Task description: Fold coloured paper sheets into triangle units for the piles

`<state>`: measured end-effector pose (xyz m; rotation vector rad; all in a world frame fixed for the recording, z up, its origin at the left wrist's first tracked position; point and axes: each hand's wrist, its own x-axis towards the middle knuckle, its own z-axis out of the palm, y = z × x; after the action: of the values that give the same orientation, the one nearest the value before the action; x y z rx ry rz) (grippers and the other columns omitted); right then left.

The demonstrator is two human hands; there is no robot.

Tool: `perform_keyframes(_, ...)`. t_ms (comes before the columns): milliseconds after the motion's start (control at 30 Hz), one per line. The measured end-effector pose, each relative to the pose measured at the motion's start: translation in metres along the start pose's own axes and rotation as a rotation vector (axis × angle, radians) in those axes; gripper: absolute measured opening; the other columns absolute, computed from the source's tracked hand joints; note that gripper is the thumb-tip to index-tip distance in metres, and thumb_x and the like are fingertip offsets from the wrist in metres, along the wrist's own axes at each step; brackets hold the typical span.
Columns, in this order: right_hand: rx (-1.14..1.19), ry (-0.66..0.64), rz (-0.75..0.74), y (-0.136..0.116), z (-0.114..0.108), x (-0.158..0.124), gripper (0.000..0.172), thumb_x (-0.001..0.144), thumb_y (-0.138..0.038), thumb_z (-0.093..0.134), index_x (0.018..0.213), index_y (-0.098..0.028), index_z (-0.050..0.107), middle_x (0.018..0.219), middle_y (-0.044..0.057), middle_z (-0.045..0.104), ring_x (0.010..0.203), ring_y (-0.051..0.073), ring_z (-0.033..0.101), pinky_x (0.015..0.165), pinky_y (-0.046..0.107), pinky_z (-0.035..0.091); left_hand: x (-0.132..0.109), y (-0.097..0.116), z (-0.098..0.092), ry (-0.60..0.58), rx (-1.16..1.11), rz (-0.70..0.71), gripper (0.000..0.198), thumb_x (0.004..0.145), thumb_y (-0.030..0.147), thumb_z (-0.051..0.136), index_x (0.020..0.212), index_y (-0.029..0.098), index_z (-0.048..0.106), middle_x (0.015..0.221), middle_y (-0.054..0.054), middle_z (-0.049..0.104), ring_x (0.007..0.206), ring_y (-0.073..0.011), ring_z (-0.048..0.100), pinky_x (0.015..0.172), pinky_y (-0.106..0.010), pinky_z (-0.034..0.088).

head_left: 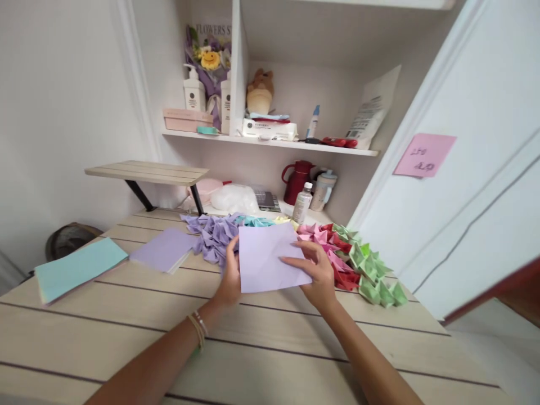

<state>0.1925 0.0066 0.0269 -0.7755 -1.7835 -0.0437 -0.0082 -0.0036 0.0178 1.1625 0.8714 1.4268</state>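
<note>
Both of my hands hold up one lilac paper sheet above the wooden table. My left hand pinches its left edge. My right hand grips the right side, with the thumb lying across the front of the sheet. Right behind the sheet lies a heap of folded purple paper shapes. To the right of it lie folded pink and red shapes and folded green shapes.
A stack of lilac sheets and a stack of light blue sheets lie on the table's left. A small raised shelf stands behind. A red jug, a bottle and a cup stand at the back; a pink note hangs on the right wall.
</note>
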Motion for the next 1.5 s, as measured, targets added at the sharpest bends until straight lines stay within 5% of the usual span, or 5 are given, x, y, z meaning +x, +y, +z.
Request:
perform_keyframes(100, 0.064, -0.02, 0.051, 0.008, -0.008, -0.007, 0.023, 0.075, -0.018, 0.06, 0.092, -0.029, 0.069, 0.115, 0.008, 0.054, 0.106, 0.025, 0.052, 0.086, 0.042, 0.046, 0.006, -0.002, -0.002, -0.05, 0.021, 0.119, 0.098, 0.046, 0.012, 0.08, 0.128, 0.029, 0.03, 0.109, -0.009, 0.062, 0.094, -0.0223, 0.061, 0.078, -0.03, 0.048)
perform_keyframes(333, 0.249, -0.154, 0.164, 0.015, -0.009, -0.007, 0.011, 0.073, -0.025, 0.064, 0.083, -0.023, 0.068, 0.091, 0.007, 0.065, 0.086, 0.021, 0.061, 0.078, 0.037, 0.049, 0.02, -0.008, -0.012, -0.001, 0.227, 0.156, 0.016, 0.047, 0.02, 0.078, 0.058, 0.018, 0.067, 0.07, -0.004, 0.066, 0.076, -0.0227, 0.062, 0.071, -0.031, 0.05)
perform_keyframes(633, 0.675, 0.038, 0.656, 0.011, 0.024, -0.019, 0.039, 0.065, -0.03, 0.069, 0.1, -0.021, 0.053, 0.09, 0.003, 0.056, 0.065, 0.013, 0.057, 0.057, 0.025, 0.051, 0.022, -0.012, -0.008, 0.109, -0.076, 0.069, 0.042, 0.06, 0.024, 0.074, 0.087, 0.022, 0.041, 0.08, 0.0, 0.068, 0.074, -0.0157, 0.066, 0.073, -0.034, 0.053)
perform_keyframes(1167, 0.715, 0.134, 0.682, 0.017, 0.015, -0.016, 0.037, 0.07, -0.027, 0.066, 0.102, -0.02, 0.05, 0.067, -0.005, 0.046, 0.053, 0.007, 0.048, 0.047, 0.018, 0.041, 0.026, -0.008, -0.016, -0.011, 0.019, -0.083, 0.027, 0.065, 0.035, 0.07, 0.073, 0.013, 0.055, 0.068, -0.006, 0.07, 0.069, -0.0215, 0.069, 0.071, -0.033, 0.056)
perform_keyframes(1500, 0.577, 0.122, 0.667, 0.002, 0.026, -0.023, 0.041, 0.074, -0.03, 0.062, 0.111, -0.025, 0.045, 0.098, 0.006, 0.051, 0.056, 0.009, 0.054, 0.047, 0.021, 0.048, 0.013, -0.012, -0.003, -0.189, 0.027, -0.035, 0.033, 0.07, 0.03, 0.066, 0.099, 0.016, 0.058, 0.099, -0.009, 0.066, 0.098, -0.0234, 0.061, 0.087, -0.037, 0.049)
